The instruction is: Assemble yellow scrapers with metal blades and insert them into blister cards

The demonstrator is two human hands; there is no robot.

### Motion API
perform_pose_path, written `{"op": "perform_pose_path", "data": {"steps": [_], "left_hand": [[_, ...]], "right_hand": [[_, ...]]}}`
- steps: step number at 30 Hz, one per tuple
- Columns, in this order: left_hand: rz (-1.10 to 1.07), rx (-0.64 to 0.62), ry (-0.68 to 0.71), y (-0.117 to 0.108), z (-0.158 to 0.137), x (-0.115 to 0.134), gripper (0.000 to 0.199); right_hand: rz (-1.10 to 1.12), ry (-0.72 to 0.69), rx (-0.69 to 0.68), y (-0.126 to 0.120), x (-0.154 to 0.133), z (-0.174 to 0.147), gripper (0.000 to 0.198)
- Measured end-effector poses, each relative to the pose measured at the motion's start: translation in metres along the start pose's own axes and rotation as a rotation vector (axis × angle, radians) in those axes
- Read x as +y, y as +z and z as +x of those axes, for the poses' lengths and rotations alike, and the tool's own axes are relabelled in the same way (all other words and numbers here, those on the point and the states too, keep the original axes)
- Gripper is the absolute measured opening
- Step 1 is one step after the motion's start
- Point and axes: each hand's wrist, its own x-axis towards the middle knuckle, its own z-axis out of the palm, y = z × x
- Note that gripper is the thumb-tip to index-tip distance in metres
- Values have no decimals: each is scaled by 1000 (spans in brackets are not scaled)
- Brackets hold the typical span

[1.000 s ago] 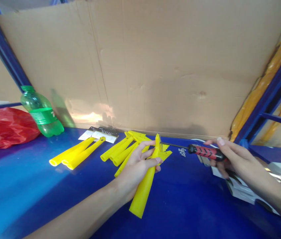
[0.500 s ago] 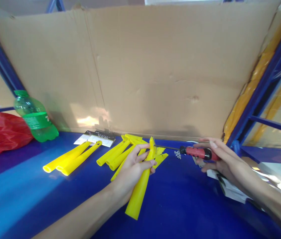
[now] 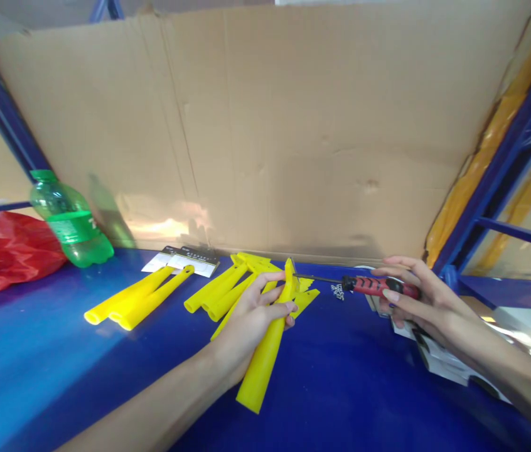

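My left hand (image 3: 251, 323) is closed around a yellow plastic handle (image 3: 262, 373), a tapered tube with its wide end tilted down toward me. A screwdriver (image 3: 371, 286) with a red and black grip lies level, its tip touching the narrow upper end of that handle. On its grip are the fingers of my right hand (image 3: 430, 304), curled around the back part. Below the shaft sits a small heap of tiny metal parts (image 3: 337, 291), too small to name. More yellow handles (image 3: 221, 295) lie piled behind my left hand.
Several other yellow handles (image 3: 145, 304) lie at the left beside printed cards (image 3: 199, 265). A green bottle (image 3: 75, 226) and a red plastic bag (image 3: 9, 251) stand far left. White packets (image 3: 442, 361) lie under my right forearm. A cardboard sheet (image 3: 303, 125) walls off the back.
My right hand's fingers have shifted around the screwdriver grip, the thumb now lying along its near side. The grip shows a different face, so it has turned. My left hand stays put.
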Motion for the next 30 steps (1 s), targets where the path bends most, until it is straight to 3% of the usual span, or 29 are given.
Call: {"op": "perform_pose_path", "data": {"steps": [4,6,9,12,15,20,25,30], "left_hand": [[8,-19,7,1,-1,-1,58],[8,-18,-5,1,-1,-1,57],[-4,-6,6,0,0,0,54],[-11,0,17,-3,1,1,52],[-9,-7,15,-3,1,1,52],[11,-25,5,1,-1,1,52],[7,-12,16,-3,3,-2,52],[7,-38,24,-6,5,-6,52]], "right_hand": [[-104,-17,28,-1,3,2,50],[-166,21,51,-1,2,2,55],[-96,58,31,1,-1,0,57],[-11,9,7,2,-2,-2,58],[-57,-39,10,1,0,-1,55],[-128,39,72,0,4,3,57],[38,14,18,2,0,0,58],[-77,16,65,5,-2,0,52]]}}
